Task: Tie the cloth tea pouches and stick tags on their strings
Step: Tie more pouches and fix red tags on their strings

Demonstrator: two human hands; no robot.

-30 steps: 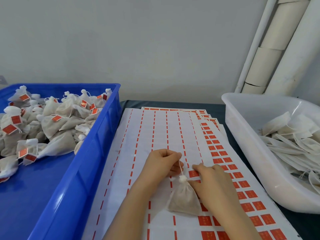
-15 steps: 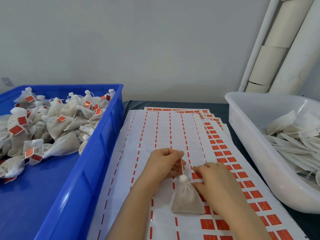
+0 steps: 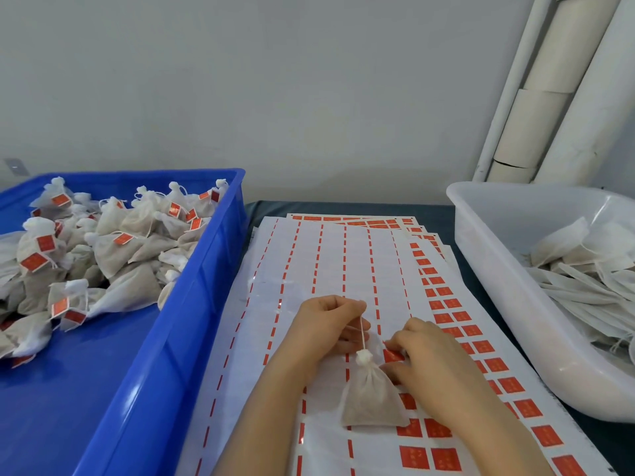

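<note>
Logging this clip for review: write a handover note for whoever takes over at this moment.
Left hand: pinches the string, holding it up from the pouch.
Right hand: fingers pinch a red tag beside the pouch's knot.
Pouch: tied, lying on the sheets.
Blue bin, left: finished, tagged ones.
White bin, right: flat ones waiting.
Done: this pouch is tied.
Left: stick the tag on the string, probably drop the pouch in the blue bin, then work through the white bin.

A dark table (image 3: pixel 343 207) bears a blue crate (image 3: pixel 206 269), stacked sticker sheets (image 3: pixel 309 262) and a white tub (image 3: pixel 498 269).
</note>
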